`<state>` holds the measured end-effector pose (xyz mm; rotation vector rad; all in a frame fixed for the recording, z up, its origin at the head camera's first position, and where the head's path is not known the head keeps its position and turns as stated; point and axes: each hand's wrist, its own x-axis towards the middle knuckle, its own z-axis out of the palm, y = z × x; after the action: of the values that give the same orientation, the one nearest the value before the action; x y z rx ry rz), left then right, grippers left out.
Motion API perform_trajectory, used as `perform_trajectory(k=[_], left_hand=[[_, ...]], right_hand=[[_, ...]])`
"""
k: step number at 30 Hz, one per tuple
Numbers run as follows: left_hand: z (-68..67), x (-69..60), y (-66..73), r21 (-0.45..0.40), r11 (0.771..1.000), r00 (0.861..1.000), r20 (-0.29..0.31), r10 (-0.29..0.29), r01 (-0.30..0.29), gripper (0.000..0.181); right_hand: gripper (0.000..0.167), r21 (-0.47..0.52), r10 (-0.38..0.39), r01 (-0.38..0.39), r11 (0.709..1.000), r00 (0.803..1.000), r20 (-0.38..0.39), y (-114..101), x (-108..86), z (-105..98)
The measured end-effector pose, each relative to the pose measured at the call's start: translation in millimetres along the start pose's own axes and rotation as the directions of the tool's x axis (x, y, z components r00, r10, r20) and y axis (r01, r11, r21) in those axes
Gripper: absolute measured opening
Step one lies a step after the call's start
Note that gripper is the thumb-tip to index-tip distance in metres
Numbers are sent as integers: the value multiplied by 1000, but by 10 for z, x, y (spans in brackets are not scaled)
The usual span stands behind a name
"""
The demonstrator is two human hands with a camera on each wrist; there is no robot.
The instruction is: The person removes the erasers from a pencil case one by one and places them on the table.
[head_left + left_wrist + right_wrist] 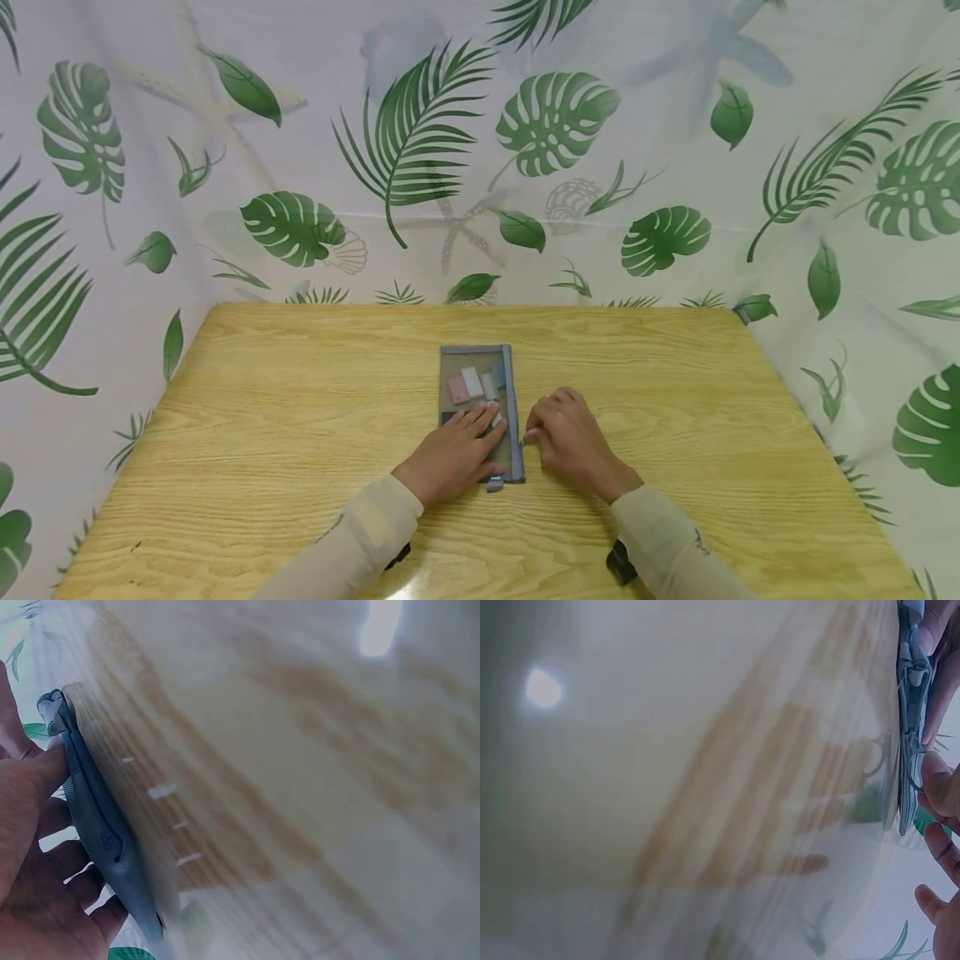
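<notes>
A see-through zip pouch [513, 392] with blue-grey edging lies flat on the table. Through its mesh show a pink block [458, 389], a white block [472, 382] and a few other small items, partly hidden by my hand. My left hand [453, 454] rests on the lower part of the pouch, its fingers spread and fairly straight. At the pouch's right edge, my right hand [573, 437] pinches the zipper pull [913, 769], a thin loop, between thumb and finger. A small fabric tab [495, 483] sticks out at the near end.
The pouch lies on a wood-grain table [315, 375]. White cloth [300, 150] printed with green leaves hangs along the back and both sides. Black wrist straps [621, 562] show beneath the sleeves.
</notes>
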<state>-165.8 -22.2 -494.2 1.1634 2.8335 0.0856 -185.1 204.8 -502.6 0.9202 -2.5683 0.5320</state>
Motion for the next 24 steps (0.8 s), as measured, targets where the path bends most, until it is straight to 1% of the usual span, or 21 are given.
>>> perform_trajectory(k=[6,11,18,24], left_hand=[[-11,0,5,1,1000,1000,7,-5,5,65],[-16,-2,1,-15,1000,1000,13,-1,1,65],[-20,-3,-5,-25,1000,999,32,-7,7,66],[-30,-10,-4,-34,999,1000,26,-2,3,66]], right_hand=[[19,-6,11,-11,1000,1000,5,19,40,-1],[19,-5,17,-17,1000,1000,9,42,65,4],[17,-9,19,-18,1000,1000,19,67,90,8],[16,-12,36,-36,999,999,27,80,112,13]])
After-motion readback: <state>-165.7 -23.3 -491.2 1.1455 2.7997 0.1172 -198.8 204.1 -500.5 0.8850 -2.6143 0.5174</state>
